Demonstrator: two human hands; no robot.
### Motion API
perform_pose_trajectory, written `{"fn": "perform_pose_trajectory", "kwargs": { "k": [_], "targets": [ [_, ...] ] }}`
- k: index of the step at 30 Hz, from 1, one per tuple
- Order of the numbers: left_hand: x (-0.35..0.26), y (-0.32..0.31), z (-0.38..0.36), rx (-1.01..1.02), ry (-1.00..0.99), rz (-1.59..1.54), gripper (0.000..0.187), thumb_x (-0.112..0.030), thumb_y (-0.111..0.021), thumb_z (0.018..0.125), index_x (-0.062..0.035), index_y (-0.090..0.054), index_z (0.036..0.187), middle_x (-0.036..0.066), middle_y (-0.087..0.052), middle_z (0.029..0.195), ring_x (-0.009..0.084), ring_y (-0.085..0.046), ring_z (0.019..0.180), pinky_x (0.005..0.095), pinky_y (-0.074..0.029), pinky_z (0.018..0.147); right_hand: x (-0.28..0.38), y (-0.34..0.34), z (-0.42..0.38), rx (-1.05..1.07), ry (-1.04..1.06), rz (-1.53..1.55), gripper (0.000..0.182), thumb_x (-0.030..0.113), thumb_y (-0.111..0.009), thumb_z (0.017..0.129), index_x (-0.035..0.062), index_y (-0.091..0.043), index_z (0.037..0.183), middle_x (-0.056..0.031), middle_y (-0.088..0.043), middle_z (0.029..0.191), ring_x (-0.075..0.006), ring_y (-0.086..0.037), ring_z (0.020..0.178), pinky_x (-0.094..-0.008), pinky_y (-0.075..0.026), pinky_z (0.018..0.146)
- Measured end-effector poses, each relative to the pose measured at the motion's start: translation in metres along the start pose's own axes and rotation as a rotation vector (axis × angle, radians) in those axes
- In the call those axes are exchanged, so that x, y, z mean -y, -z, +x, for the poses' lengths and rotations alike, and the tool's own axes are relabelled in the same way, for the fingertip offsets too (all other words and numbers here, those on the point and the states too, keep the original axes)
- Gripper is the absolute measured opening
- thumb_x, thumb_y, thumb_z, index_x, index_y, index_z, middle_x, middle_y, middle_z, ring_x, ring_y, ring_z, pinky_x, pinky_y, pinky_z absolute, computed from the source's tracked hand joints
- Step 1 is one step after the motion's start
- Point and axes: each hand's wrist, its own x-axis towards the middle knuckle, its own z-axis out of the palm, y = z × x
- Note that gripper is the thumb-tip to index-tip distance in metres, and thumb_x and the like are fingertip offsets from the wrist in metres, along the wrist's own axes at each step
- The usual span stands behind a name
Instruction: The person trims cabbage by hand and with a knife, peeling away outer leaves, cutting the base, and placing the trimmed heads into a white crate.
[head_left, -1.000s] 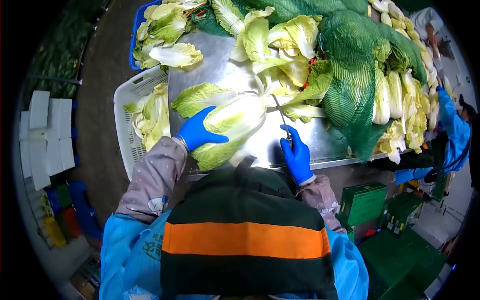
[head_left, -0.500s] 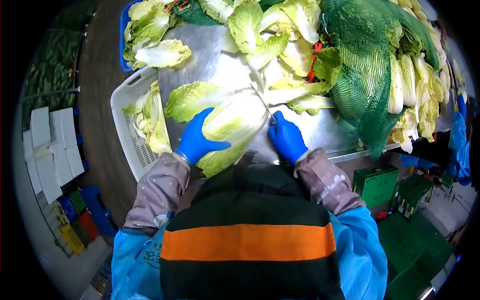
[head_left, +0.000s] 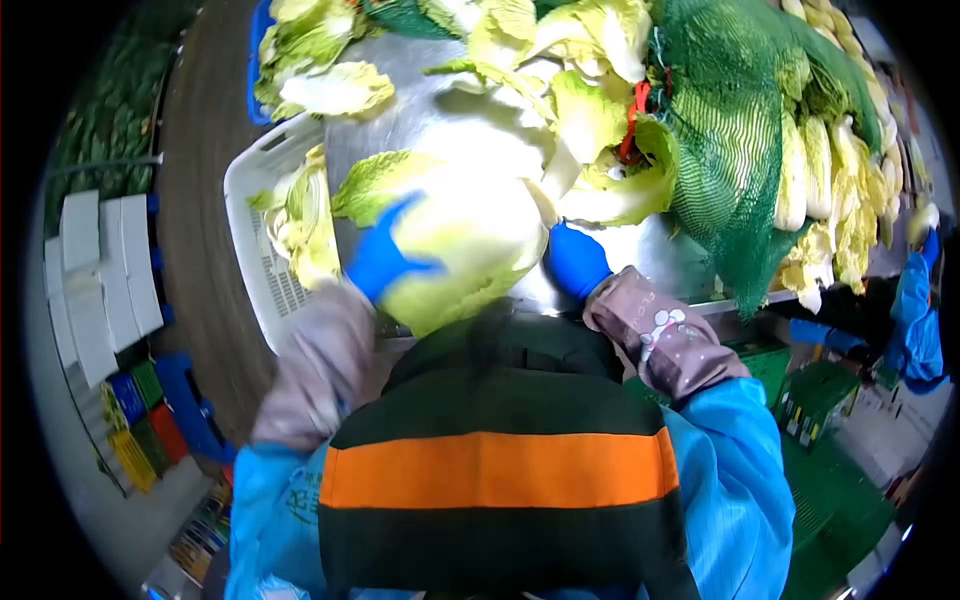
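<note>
A napa cabbage point(head_left: 470, 235) lies on the metal table in front of me, its white base toward the right. My left hand point(head_left: 385, 255), blue-gloved and blurred by motion, grips its leafy left side with thumb and fingers apart around it. Close to the base, my right hand point(head_left: 577, 262) is closed in a blue glove. Only a thin bit of the knife it holds can be made out against the cabbage; the handle is hidden in the fist. A loose leaf point(head_left: 385, 185) sticks out left of the head, and several cut leaves point(head_left: 590, 115) lie beyond it.
On the left stands a white plastic basket point(head_left: 240, 200) with leaves inside, near a blue crate point(head_left: 258, 60). A green mesh sack point(head_left: 715, 140) rests at the right beside more cabbages point(head_left: 790, 170). Green crates point(head_left: 830, 480) stand lower right; another person's blue sleeve point(head_left: 915, 320) shows at far right.
The cabbage has turned slightly, and my left hand has shifted a little on it. Leaves beyond the base have been pushed away and right. The knife blade, plain earlier, is now mostly hidden.
</note>
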Motion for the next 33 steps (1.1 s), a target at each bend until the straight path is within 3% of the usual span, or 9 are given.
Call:
{"fn": "perform_pose_trajectory", "kwargs": {
  "k": [3,5,11,16,19,21,25,29,33],
  "targets": [
    [0.005,0.061,0.068,-0.321,0.246,-0.108,0.079,-0.032,-0.077,0.068,0.0011,-0.039,0.129,0.02,-0.044,0.13,0.0302,-0.043,0.12,0.0367,-0.035,0.101,0.006,0.005,0.005,-0.118,0.007,-0.006,0.018,0.016,-0.048,0.082,-0.0002,-0.053,0.088,-0.0206,-0.06,0.069,-0.0377,-0.06,0.062,-0.0469,-0.048,0.054],
    [-0.056,0.05,0.081,-0.114,-0.011,0.12,0.086,-0.038,-0.077,0.065,0.0013,-0.037,0.131,0.02,-0.043,0.131,0.0313,-0.043,0.12,0.038,-0.035,0.1,0.009,-0.001,-0.001,-0.142,-0.024,-0.021,0.017,0.016,-0.048,0.081,0.0006,-0.053,0.087,-0.0195,-0.06,0.068,-0.0376,-0.06,0.062,-0.0469,-0.048,0.055],
    [-0.062,0.019,0.133,0.34,0.272,0.609,0.118,-0.063,-0.074,0.05,-0.0017,-0.025,0.138,0.025,-0.041,0.131,0.0357,-0.042,0.12,0.0391,-0.034,0.101,0.012,0.004,-0.001,-0.113,-0.101,0.052,0.029,0.02,-0.046,0.084,0.0056,-0.05,0.109,-0.0216,-0.062,0.079,-0.0392,-0.06,0.069,-0.0493,-0.047,0.061],
    [-0.057,0.031,0.115,0.148,0.118,0.417,0.107,-0.059,-0.075,0.053,-0.0013,-0.034,0.133,0.024,-0.044,0.128,0.0343,-0.046,0.117,0.0353,-0.036,0.099,0.013,0.01,-0.015,-0.154,-0.126,0.089,0.026,0.02,-0.046,0.084,0.008,-0.05,0.106,-0.0212,-0.062,0.08,-0.0398,-0.06,0.074,-0.0493,-0.047,0.065],
    [-0.068,-0.029,0.108,-0.206,-0.077,0.998,0.109,-0.051,-0.076,0.054,-0.0126,-0.023,0.14,0.018,-0.042,0.129,0.0302,-0.045,0.118,0.0576,-0.034,0.093,0.018,0.008,-0.018,-0.105,-0.223,0.102,0.025,0.02,-0.044,0.084,0.0091,-0.049,0.106,-0.0229,-0.062,0.081,-0.0427,-0.059,0.076,-0.0516,-0.045,0.067],
    [-0.07,-0.051,0.12,-0.151,0.17,1.112,0.113,-0.05,-0.077,0.053,-0.0138,-0.017,0.141,0.016,-0.038,0.132,0.0297,-0.04,0.122,0.0645,-0.032,0.089,0.021,0.011,-0.017,-0.071,-0.233,0.106,0.026,0.021,-0.043,0.085,0.009,-0.048,0.107,-0.0237,-0.062,0.081,-0.0433,-0.059,0.076,-0.0521,-0.045,0.067],
    [-0.086,0.021,0.143,0.079,0.556,0.564,0.108,-0.044,-0.077,0.056,-0.0078,-0.02,0.141,0.018,-0.037,0.136,0.0284,-0.04,0.123,0.0501,-0.033,0.098,0.019,0.01,-0.026,-0.075,-0.27,0.077,0.028,0.023,-0.047,0.083,0.0111,-0.051,0.108,-0.0245,-0.062,0.084,-0.0433,-0.059,0.079,-0.0507,-0.046,0.069],
    [0.02,0.074,0.161,-0.013,0.086,-0.251,0.091,-0.031,-0.079,0.061,0.0003,-0.033,0.133,0.016,-0.051,0.124,0.0252,-0.052,0.11,0.0345,-0.04,0.095,-0.028,0.004,-0.033,-0.216,-0.326,0.117,0.021,0.024,-0.046,0.084,0.0166,-0.057,0.1,-0.0188,-0.064,0.084,-0.0387,-0.061,0.081,-0.0473,-0.047,0.068],
    [-0.092,0.1,0.076,-0.142,-0.171,-0.879,0.076,-0.017,-0.076,0.068,-0.0005,-0.036,0.131,0.008,-0.049,0.125,0.0186,-0.046,0.114,0.0332,-0.037,0.098,-0.051,0.026,-0.041,-0.544,-0.253,0.267,0.019,0.021,-0.053,0.083,0.006,-0.064,0.084,-0.0177,-0.063,0.074,-0.0317,-0.063,0.068,-0.0403,-0.05,0.058]
  ]
}}
